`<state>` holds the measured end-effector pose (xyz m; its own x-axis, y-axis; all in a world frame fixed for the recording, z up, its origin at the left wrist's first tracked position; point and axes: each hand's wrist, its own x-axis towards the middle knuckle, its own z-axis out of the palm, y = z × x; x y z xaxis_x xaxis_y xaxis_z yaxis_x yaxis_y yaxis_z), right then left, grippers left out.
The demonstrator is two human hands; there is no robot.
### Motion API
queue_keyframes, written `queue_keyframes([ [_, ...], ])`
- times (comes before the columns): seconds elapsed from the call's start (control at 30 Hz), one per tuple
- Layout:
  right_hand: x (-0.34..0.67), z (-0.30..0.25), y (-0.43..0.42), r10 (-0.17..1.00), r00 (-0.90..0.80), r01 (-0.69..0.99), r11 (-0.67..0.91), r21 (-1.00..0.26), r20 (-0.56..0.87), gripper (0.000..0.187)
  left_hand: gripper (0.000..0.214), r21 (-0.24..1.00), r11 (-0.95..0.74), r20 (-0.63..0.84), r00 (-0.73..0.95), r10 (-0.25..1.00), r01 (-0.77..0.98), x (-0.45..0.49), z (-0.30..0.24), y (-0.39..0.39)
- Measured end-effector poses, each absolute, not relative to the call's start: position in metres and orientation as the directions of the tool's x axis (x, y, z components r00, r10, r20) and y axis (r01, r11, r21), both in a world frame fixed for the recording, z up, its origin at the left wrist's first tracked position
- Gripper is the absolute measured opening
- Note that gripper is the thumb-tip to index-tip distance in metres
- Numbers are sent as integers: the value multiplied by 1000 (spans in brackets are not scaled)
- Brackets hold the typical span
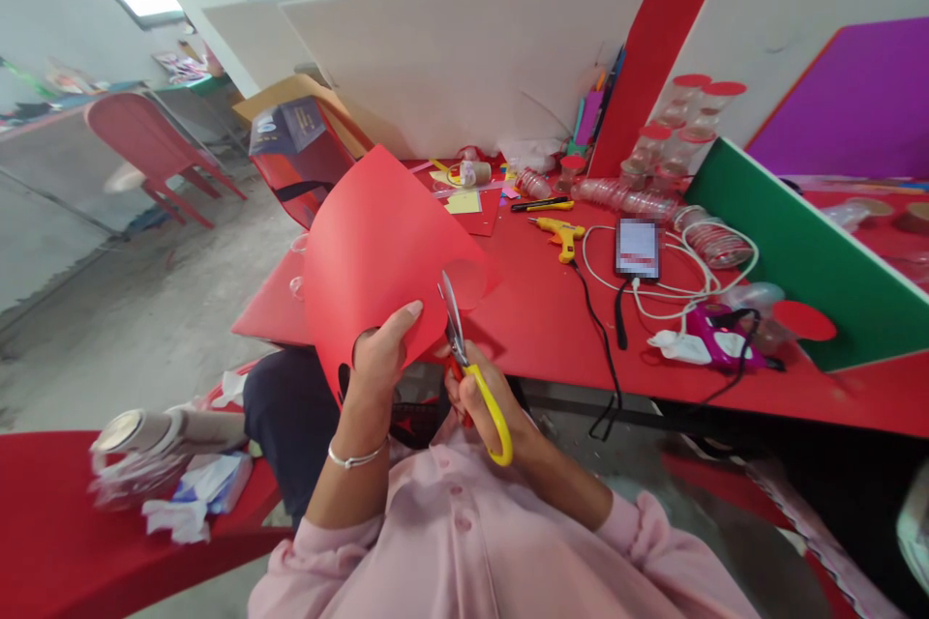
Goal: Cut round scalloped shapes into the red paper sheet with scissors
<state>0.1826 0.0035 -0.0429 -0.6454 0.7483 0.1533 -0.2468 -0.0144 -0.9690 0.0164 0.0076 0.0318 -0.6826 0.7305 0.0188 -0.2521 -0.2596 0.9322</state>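
Note:
A large sheet of red paper (370, 242) is bent into a curve above the near edge of the table. My left hand (384, 348) grips its lower edge, thumb on top and the other fingers hidden behind it. In my right hand (483, 392) is a pair of scissors (495, 416) with a yellow handle, the blades pointing up and parted at the paper's right side. A curled strip of the paper hangs to the right of the blades. Part of the scissors' other handle is hidden by my fingers.
On the red table (537, 319) lie a yellow glue gun (562, 237), a cutter knife (543, 205), a phone (639, 250) on a white cable and stacked clear plastic cups (628, 198). A green board (805, 271) stands at right. A red bench (50, 513) is at left.

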Motion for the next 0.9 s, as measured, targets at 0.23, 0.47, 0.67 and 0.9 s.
queue_keyframes([
  [0.23, 179, -45, 4, 740, -655, -253, -20, -967, 156, 87, 47, 919, -262, -4, -672, 741, -294, 13, 31, 8],
  [0.47, 181, -40, 11, 710, -679, -231, 34, -972, 186, 89, 34, 945, -227, 37, -614, 789, -235, 8, 35, 7],
  [0.67, 181, -36, 10, 727, -656, -208, 85, -974, 203, 83, 35, 939, -236, 22, -639, 769, -251, 12, 40, 7],
  [0.9, 182, -32, 8, 734, -648, -189, 103, -977, 203, 78, 51, 946, -226, 9, -676, 737, -234, 15, 41, 3],
])
